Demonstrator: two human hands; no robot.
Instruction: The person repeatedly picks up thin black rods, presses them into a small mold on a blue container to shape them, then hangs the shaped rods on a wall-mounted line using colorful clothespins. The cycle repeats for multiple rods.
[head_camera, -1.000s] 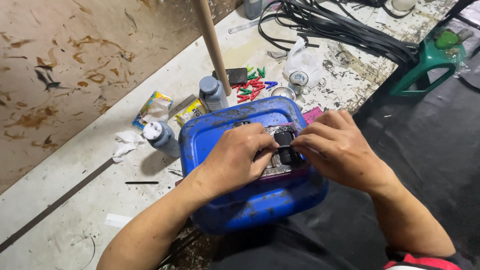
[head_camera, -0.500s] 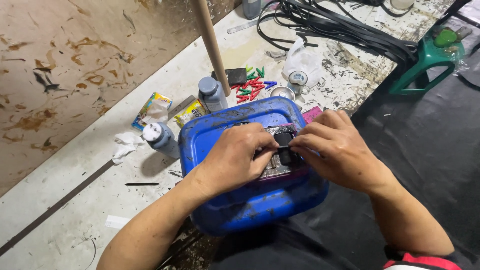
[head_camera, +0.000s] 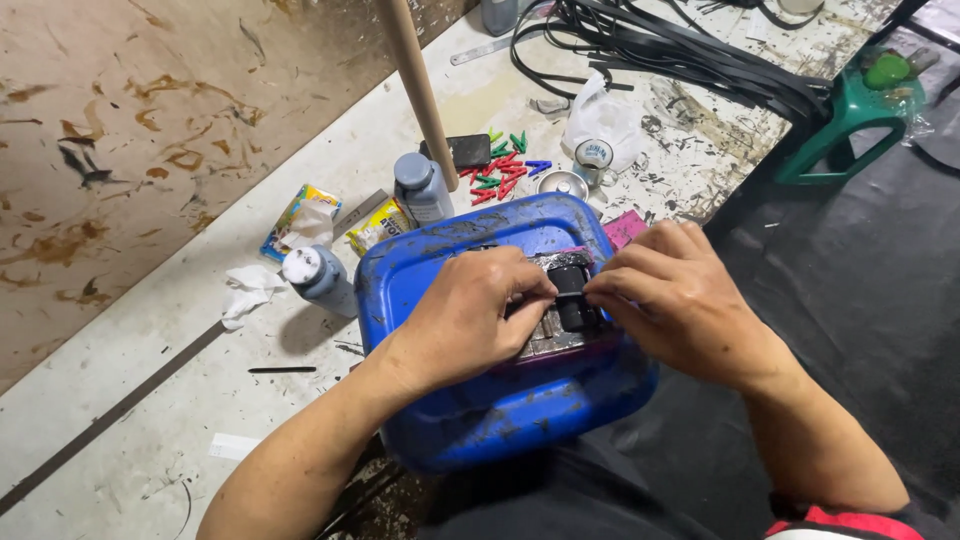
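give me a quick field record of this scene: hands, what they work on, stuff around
left hand: left hand pinches the small black part from its left
right hand: right hand pinches the same part from its right
support: blue plastic can, lying on its side under both hands
nearby: two grey bottles, coloured pegs, white tissue, green stool, black cables

— What's around you there?

— Past my left hand (head_camera: 470, 320) runs a pale, paint-scuffed floor (head_camera: 130, 400), and beyond that a brown stained board wall (head_camera: 150, 110) with a wooden pole (head_camera: 420, 90) leaning up.

— And the other side?

— By my right hand (head_camera: 680, 310) lies dark sheeting (head_camera: 860, 280); farther off, a green plastic stool (head_camera: 850, 120). Even, soft light.
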